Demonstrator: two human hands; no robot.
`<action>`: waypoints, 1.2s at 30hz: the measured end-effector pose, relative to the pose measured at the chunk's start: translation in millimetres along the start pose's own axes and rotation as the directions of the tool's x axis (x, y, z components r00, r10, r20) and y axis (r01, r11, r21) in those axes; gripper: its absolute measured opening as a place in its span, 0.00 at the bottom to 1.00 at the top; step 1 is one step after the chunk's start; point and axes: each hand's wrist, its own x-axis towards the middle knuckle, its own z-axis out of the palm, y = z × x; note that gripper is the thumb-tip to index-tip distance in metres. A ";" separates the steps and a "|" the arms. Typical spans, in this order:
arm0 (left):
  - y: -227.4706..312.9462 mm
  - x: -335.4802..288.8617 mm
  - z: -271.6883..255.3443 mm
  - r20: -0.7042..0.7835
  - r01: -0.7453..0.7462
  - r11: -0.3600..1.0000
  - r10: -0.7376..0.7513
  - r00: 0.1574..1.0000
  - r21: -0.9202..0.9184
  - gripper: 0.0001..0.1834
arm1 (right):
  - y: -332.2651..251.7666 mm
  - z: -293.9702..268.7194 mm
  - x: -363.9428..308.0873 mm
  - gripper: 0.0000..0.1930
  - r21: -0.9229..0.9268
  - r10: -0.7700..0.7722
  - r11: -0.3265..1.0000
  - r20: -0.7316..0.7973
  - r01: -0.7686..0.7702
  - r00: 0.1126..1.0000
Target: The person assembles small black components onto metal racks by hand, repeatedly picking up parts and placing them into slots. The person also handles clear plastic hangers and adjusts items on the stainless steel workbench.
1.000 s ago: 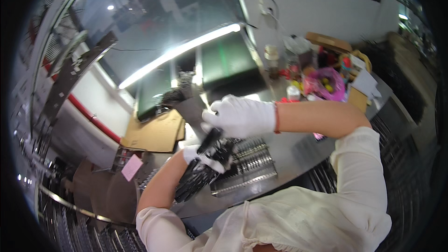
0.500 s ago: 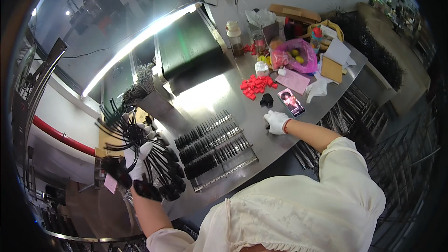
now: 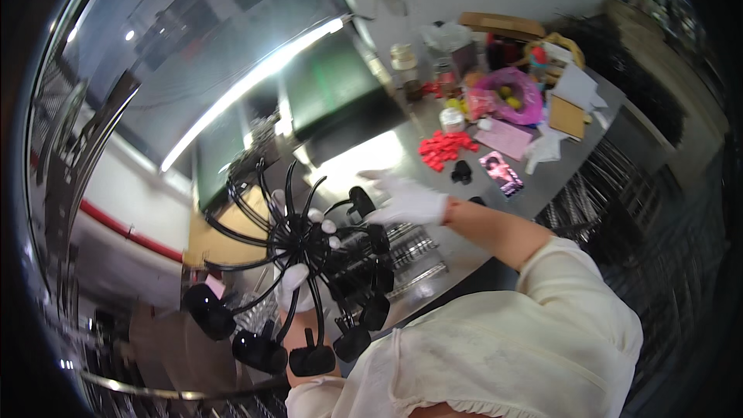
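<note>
The left hand (image 3: 293, 279) grips curved black pieces (image 3: 300, 241), the right hand (image 3: 412, 201) spread near them.

Black curved stems (image 3: 300, 240) hide the palm of the left hand (image 3: 292, 279) and part of the metal rack (image 3: 422, 251). The right hand (image 3: 406, 200) is blurred; whether its fingers touch 1 nearby black pad (image 3: 361, 201) is unclear. The lower edge cuts off the cream blouse (image 3: 503, 340).

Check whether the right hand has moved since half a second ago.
Yes. Judged against the phone, the right hand has moved left, away from it and toward the bundle of black parts in the left hand.
</note>
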 end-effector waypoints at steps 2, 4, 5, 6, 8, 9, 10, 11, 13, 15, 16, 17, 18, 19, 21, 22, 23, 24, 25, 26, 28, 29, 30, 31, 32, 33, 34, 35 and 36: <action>-13.2 -6.0 13.6 0.001 0.074 0.992 -0.074 0.997 -0.104 0.53 | -5.3 19.6 16.3 0.35 -0.073 0.006 0.997 0.026 -0.004 1.000; -21.0 -4.2 19.9 0.029 0.159 0.969 -0.157 0.987 -0.189 0.47 | 3.2 38.0 22.6 0.24 -0.104 0.036 0.993 -0.124 -0.049 0.992; -22.0 -0.9 19.8 0.009 0.193 0.969 -0.193 0.981 -0.156 0.44 | 11.3 45.9 22.9 0.18 -0.148 0.025 0.987 -0.239 -0.062 0.971; -22.3 2.6 18.7 0.011 0.263 0.936 -0.268 0.963 -0.234 0.40 | 21.8 49.9 22.5 0.10 -0.261 -0.164 0.962 -0.306 0.084 0.938; -18.7 13.9 11.0 -0.060 0.431 0.858 -0.463 0.884 -0.280 0.29 | 43.9 51.6 19.9 0.07 -0.418 -0.353 0.857 -0.046 0.303 0.934; -17.8 18.3 7.0 -0.014 0.505 0.800 -0.538 0.843 -0.323 0.26 | 52.7 52.9 16.0 0.06 -0.448 -0.371 0.825 0.031 0.345 0.928; -15.7 20.2 3.7 -0.087 0.477 0.835 -0.515 0.853 -0.273 0.23 | 59.4 52.8 12.0 0.05 -0.399 -0.397 0.838 0.020 0.371 0.918; -12.9 20.8 1.3 -0.049 0.442 0.840 -0.479 0.876 -0.315 0.24 | 64.1 51.7 8.4 0.04 -0.509 -0.547 0.731 -0.038 0.454 0.836; -10.3 18.5 -0.3 -0.192 0.223 0.970 -0.239 0.952 -0.097 0.25 | 65.7 52.4 -1.2 0.07 -0.120 0.025 0.991 -0.244 -0.055 0.969; -12.4 14.2 0.3 -0.027 0.239 0.952 -0.248 0.968 -0.193 0.27 | 61.8 54.6 -8.0 0.15 0.828 0.339 0.383 0.287 -0.410 0.896; -19.3 11.8 1.3 -0.087 0.215 0.966 -0.229 0.970 -0.147 0.27 | 58.6 57.4 -11.9 0.23 0.794 0.263 0.391 0.388 -0.466 0.883; -24.1 11.1 0.8 -0.087 0.167 0.977 -0.179 0.980 -0.135 0.28 | 56.2 58.7 -12.4 0.28 0.660 0.271 0.553 0.435 -0.509 0.859; -34.0 9.9 0.2 -0.178 0.071 0.997 -0.073 0.981 -0.020 0.28 | 53.6 62.1 -12.4 0.30 0.669 0.170 0.638 0.361 -0.381 0.917; -42.5 18.3 -3.9 -0.242 0.123 0.991 -0.107 0.964 0.054 0.28 | 51.4 66.5 -13.3 0.33 0.646 0.113 0.713 0.277 -0.272 0.954; -57.1 23.7 -13.0 -0.240 0.171 0.981 -0.188 0.952 -0.089 0.25 | 52.0 70.5 -13.4 0.26 0.110 0.202 0.973 0.028 -0.204 0.979; -62.5 27.4 -18.8 -0.158 0.248 0.962 -0.264 0.951 -0.116 0.23 | 54.8 70.7 -15.6 0.20 -0.075 0.095 0.991 -0.193 -0.111 0.977; -61.3 33.2 -26.3 -0.139 0.255 0.959 -0.271 0.952 -0.124 0.21 | 56.4 74.4 -21.6 0.14 -0.258 -0.067 0.966 -0.349 -0.027 0.935; -59.1 39.0 -32.7 -0.095 0.344 0.938 -0.346 0.934 -0.039 0.19 | 60.8 71.9 -25.7 0.11 -0.409 -0.096 0.913 -0.257 -0.018 0.962; -54.6 43.3 -38.6 -0.041 0.432 0.901 -0.430 0.902 0.040 0.19 | 65.9 69.1 -31.9 0.11 -0.556 -0.119 0.828 -0.052 0.071 0.992; -49.1 48.0 -42.7 -0.066 0.432 0.894 -0.427 0.902 0.114 0.20 | 68.6 70.0 -42.0 0.11 -0.484 -0.262 0.860 -0.155 0.158 0.953; -42.6 59.3 -45.1 -0.028 0.341 0.929 -0.341 0.940 0.147 0.25 | 74.7 65.6 -54.5 0.12 -0.313 -0.297 0.933 -0.391 0.178 0.871; -42.6 63.8 -43.1 0.006 0.260 0.960 -0.262 0.965 0.102 0.28 | 77.8 61.4 -58.2 0.13 0.299 0.158 0.950 -0.224 -0.087 0.962; -44.4 66.1 -39.1 -0.009 0.211 0.970 -0.212 0.977 0.117 0.28 | 79.2 59.3 -60.7 0.15 0.750 0.319 0.552 0.214 -0.364 0.923; -50.0 69.0 -33.2 -0.032 0.194 0.971 -0.191 0.981 0.144 0.28 | 80.4 56.4 -61.1 0.15 0.841 0.263 0.321 0.362 -0.435 0.894; -58.0 68.2 -26.1 -0.053 0.192 0.965 -0.185 0.981 0.180 0.29 | 80.0 55.4 -59.1 0.15 0.838 0.242 0.323 0.376 -0.439 0.895; -68.8 67.9 -17.9 -0.060 0.194 0.957 -0.186 0.981 0.213 0.29 | 79.4 54.4 -57.6 0.15 0.818 0.253 0.363 0.374 -0.446 0.892; -77.6 66.3 -9.5 -0.060 0.208 0.947 -0.200 0.978 0.245 0.29 | 77.7 54.4 -53.7 0.17 0.649 0.117 0.728 0.199 -0.220 0.973; -86.7 65.0 -0.8 -0.055 0.216 0.937 -0.209 0.976 0.273 0.30 | 75.5 55.0 -52.0 0.18 0.311 -0.001 0.950 0.044 -0.013 0.999; -92.6 65.0 7.0 -0.051 0.239 0.924 -0.234 0.971 0.299 0.30 | 73.6 54.6 -51.4 0.20 0.039 -0.077 0.996 -0.114 0.082 0.990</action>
